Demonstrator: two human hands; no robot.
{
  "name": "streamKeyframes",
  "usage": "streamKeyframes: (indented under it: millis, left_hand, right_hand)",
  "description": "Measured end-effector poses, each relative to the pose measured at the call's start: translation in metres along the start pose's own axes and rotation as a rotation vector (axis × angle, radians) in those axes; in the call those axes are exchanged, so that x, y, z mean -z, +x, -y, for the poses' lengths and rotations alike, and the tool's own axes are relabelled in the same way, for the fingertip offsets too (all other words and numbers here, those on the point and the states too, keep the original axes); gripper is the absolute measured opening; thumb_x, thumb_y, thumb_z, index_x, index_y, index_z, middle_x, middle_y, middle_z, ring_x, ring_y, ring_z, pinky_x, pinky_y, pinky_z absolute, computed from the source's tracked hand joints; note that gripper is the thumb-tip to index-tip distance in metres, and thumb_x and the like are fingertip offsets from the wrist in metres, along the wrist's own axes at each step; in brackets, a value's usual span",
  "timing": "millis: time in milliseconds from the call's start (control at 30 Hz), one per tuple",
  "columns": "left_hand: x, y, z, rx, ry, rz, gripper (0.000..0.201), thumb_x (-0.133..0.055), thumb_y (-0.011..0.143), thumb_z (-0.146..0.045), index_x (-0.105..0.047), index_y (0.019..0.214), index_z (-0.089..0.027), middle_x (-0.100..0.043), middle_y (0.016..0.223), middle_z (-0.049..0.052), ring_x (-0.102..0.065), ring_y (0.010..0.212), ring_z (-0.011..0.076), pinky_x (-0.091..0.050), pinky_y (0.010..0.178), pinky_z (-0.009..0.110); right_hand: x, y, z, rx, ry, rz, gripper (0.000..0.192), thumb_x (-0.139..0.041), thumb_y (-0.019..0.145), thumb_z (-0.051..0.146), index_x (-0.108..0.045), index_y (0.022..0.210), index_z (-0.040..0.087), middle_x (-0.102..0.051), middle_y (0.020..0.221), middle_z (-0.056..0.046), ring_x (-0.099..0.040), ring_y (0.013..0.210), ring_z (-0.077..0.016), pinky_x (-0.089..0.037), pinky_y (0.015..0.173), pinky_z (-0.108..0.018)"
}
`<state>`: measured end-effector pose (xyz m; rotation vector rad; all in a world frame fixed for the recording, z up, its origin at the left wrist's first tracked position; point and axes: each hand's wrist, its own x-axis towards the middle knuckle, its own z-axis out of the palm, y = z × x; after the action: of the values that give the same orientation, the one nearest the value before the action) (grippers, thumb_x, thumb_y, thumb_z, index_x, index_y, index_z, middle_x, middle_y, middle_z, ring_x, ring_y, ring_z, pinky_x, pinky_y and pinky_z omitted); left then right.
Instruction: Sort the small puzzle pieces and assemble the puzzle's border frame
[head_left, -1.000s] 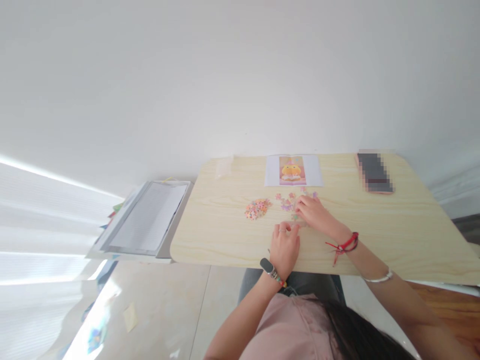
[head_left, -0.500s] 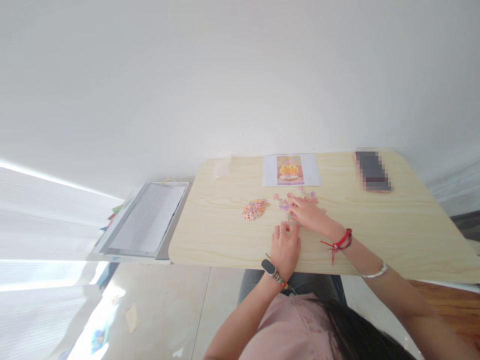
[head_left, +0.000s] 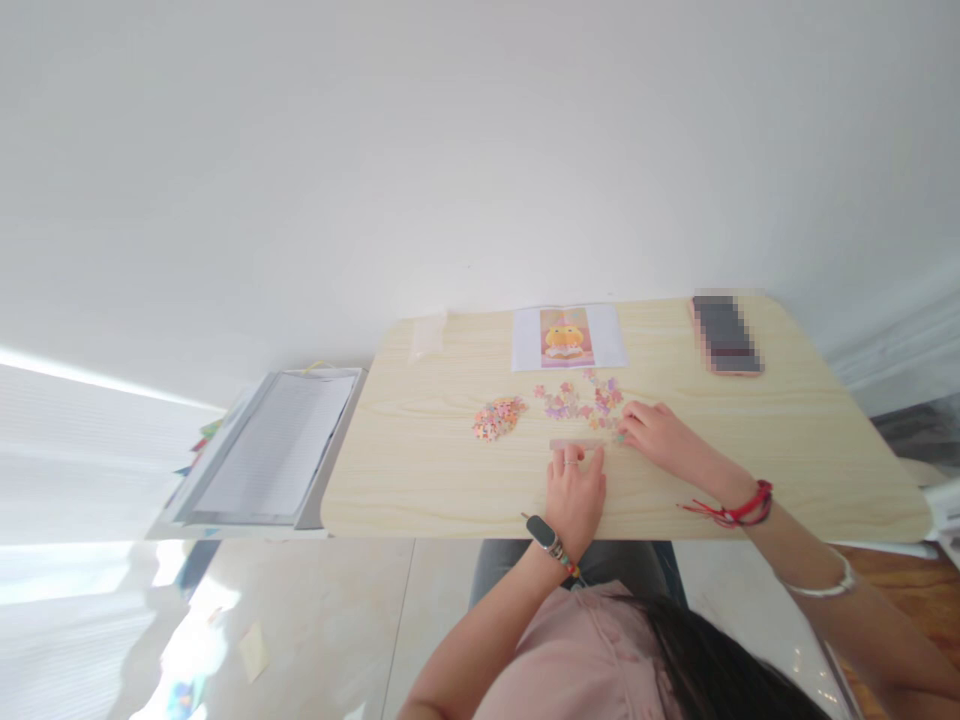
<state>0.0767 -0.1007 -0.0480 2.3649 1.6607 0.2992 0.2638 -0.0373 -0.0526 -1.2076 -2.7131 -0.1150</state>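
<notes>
- At the far left, off the table's edge, a grey tray (head_left: pixel 274 450) with a lined sheet on it is seen; nothing there is touched.
- The pale wooden table (head_left: pixel 450 480) is seen from above, and a small clear packet (head_left: pixel 427 333) lies near its far left corner.
- A heap of small coloured puzzle pieces (head_left: pixel 496 417) lies left of centre, apart from both hands.
- A printed picture of a yellow figure (head_left: pixel 566 337) lies flat at the far edge, beyond the loose pieces.
- A scatter of pink and purple pieces (head_left: pixel 577 398) is spread between the printed picture and the hands.
- The left hand (head_left: pixel 576 492) is laid on the table with its fingers stretched forward and only loosely curled; its fingertips are pressed to a short joined strip of pieces (head_left: pixel 576 444) — nothing is lifted or gripped.
- The right hand (head_left: pixel 660 432) has been drawn back from the scatter, which it covered a second ago, and is now set at the strip's right end. Its fingers are bent low over the wood; whether a piece is pinched under them cannot be told.
- From that shift it is judged that the work has passed from searching the scatter to the strip's right end — though no join is shown.
- A phone (head_left: pixel 724 334) lies at the far right, well apart from the hands.
</notes>
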Motion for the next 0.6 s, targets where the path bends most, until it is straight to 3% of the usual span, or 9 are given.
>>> streamKeyframes:
  millis: [333, 600]
  left_hand:
    - [0.001, 0.001, -0.003, 0.032, 0.028, 0.02, 0.027, -0.044, 0.085, -0.022, -0.05, 0.112, -0.024, -0.044, 0.104, 0.008, -0.043, 0.098, 0.0241, -0.042, 0.08, 0.037]
    - [-0.003, 0.001, -0.001, 0.022, 0.054, -0.003, 0.03, -0.043, 0.086, -0.025, -0.048, 0.116, -0.026, -0.045, 0.105, 0.008, -0.044, 0.098, 0.0242, -0.042, 0.079, 0.037]
  right_hand:
    - [0.0, 0.006, 0.013, 0.038, -0.032, 0.033, 0.009, -0.049, 0.082, 0.013, -0.058, 0.079, 0.014, -0.058, 0.088, -0.009, -0.052, 0.082, -0.0201, -0.033, 0.068, -0.032]
    - [0.005, 0.008, 0.018, 0.023, -0.065, 0.045, 0.01, -0.049, 0.082, 0.013, -0.058, 0.077, 0.014, -0.057, 0.085, -0.008, -0.051, 0.077, -0.0193, -0.033, 0.067, -0.032]
